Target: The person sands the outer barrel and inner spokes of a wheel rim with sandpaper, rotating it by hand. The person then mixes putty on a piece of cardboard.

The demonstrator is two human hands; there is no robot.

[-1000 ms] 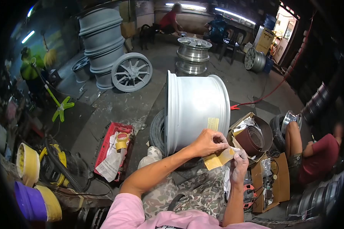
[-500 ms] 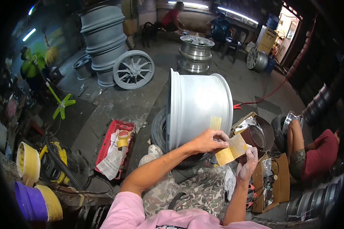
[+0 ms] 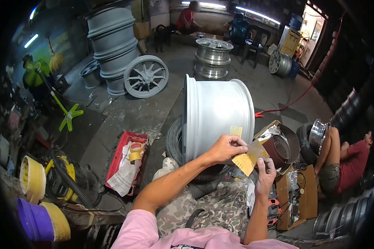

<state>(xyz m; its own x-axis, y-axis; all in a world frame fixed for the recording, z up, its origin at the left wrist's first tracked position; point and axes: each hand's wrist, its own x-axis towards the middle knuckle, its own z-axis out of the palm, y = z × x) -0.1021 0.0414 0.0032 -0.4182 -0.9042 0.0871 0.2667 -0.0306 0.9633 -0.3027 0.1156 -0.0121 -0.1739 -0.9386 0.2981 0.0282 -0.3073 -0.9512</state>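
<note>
Thin yellow sheet [image 3: 246, 162], creased, held up near the smooth grey rim [image 3: 218, 110]. Left hand [image 3: 227, 149] and right hand [image 3: 265, 176] each pinch an edge, grip closed. Red crate [image 3: 136, 138] holds paper [image 3: 121, 181] and tape [image 3: 135, 156]. Open carton [image 3: 309, 191] holds small items [image 3: 294, 199], too cluttered to identify. Worn dark floor [image 3: 151, 114] bears stacked rims [image 3: 112, 43].

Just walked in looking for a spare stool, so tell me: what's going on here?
The person in the pink shirt holds a small yellow sheet, possibly sandpaper, pinched between the left hand and the right hand. Just beyond is a large grey wheel rim, with another yellow piece on its outer surface. A red crate with yellow tape in it is off to the left; another person sits at the far right.
</note>
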